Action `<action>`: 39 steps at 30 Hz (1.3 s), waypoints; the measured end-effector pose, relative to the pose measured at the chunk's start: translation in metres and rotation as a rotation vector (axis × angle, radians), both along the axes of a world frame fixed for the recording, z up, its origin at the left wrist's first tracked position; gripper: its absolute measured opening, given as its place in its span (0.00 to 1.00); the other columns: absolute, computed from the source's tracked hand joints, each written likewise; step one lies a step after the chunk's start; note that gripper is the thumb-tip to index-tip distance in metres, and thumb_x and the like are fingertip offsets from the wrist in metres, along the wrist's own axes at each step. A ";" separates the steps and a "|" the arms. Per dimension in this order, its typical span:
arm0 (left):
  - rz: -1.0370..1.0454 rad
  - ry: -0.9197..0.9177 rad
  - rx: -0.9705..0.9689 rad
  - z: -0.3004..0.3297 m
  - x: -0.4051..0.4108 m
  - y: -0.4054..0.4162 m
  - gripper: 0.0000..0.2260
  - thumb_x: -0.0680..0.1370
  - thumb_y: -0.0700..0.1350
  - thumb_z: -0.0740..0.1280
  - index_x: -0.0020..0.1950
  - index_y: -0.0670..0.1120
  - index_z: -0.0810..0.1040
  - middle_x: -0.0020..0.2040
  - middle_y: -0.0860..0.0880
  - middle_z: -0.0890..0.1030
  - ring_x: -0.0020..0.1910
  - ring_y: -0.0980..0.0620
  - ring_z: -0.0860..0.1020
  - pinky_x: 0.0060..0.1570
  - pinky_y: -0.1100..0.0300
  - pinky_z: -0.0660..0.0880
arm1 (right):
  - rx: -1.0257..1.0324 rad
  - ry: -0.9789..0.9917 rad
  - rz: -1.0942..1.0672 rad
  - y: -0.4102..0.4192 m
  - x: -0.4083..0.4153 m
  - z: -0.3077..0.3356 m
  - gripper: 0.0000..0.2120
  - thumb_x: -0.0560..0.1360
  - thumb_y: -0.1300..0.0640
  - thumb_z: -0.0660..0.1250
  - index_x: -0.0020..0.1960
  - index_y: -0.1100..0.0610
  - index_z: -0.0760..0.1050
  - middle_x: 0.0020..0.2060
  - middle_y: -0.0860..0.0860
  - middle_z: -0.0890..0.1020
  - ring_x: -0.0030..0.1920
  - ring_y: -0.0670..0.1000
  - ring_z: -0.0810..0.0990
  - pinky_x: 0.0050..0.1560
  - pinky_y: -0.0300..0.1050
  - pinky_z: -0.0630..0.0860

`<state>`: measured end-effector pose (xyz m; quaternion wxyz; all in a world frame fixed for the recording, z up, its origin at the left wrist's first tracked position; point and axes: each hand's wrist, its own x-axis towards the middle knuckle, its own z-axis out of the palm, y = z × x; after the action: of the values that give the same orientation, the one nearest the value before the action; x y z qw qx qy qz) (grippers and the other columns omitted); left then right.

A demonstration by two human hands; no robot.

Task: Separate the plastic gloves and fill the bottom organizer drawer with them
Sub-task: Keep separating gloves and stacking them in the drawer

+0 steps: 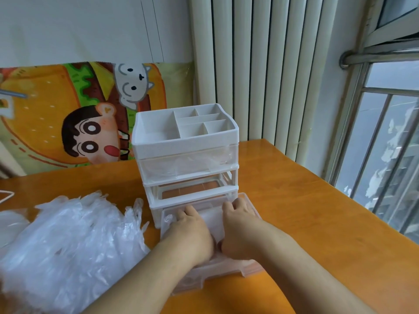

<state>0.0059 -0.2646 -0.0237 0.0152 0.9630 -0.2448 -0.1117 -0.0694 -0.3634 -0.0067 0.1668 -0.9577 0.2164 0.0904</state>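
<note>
A white organizer (184, 141) with clear drawers stands on the orange table. Its bottom drawer (247, 201) is pulled out toward me. Inside it lie folded plastic gloves (214, 220). My left hand (192, 232) and my right hand (238, 227) are both down in the drawer, pressing on the gloves side by side, fingers bent at the knuckles. A large loose heap of clear plastic gloves (68, 241) lies on the table to the left of the drawer.
A cartoon-print cushion (79, 114) leans against the wall behind the table. White vertical slats (272, 75) stand behind the organizer. A barred window (385, 143) is at the right. The table (317, 211) has bare surface to the right of the organizer.
</note>
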 end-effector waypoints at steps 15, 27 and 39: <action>-0.058 0.106 0.030 0.024 -0.011 0.016 0.34 0.79 0.37 0.65 0.81 0.35 0.51 0.78 0.34 0.57 0.74 0.36 0.66 0.68 0.47 0.72 | -0.181 -0.016 0.112 -0.007 -0.018 0.024 0.36 0.78 0.65 0.70 0.82 0.46 0.64 0.76 0.48 0.71 0.73 0.51 0.74 0.65 0.41 0.75; -0.030 -0.138 -0.593 0.049 -0.010 0.170 0.11 0.79 0.63 0.66 0.52 0.59 0.67 0.49 0.61 0.72 0.45 0.59 0.76 0.44 0.62 0.77 | -0.202 -0.876 0.022 0.019 -0.008 0.011 0.18 0.72 0.73 0.70 0.42 0.49 0.83 0.37 0.38 0.83 0.38 0.40 0.80 0.36 0.35 0.76; 0.019 0.016 -0.638 -0.003 0.030 0.208 0.07 0.82 0.50 0.67 0.44 0.57 0.77 0.39 0.58 0.80 0.39 0.57 0.80 0.43 0.68 0.74 | -0.093 -0.892 0.043 0.087 0.012 0.047 0.21 0.72 0.73 0.69 0.38 0.46 0.81 0.34 0.38 0.84 0.39 0.41 0.83 0.39 0.38 0.80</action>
<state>0.0356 -0.0566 -0.0270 0.3193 0.9110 -0.2584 -0.0369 -0.0570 -0.2766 0.0400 0.1988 -0.9137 0.1070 -0.3379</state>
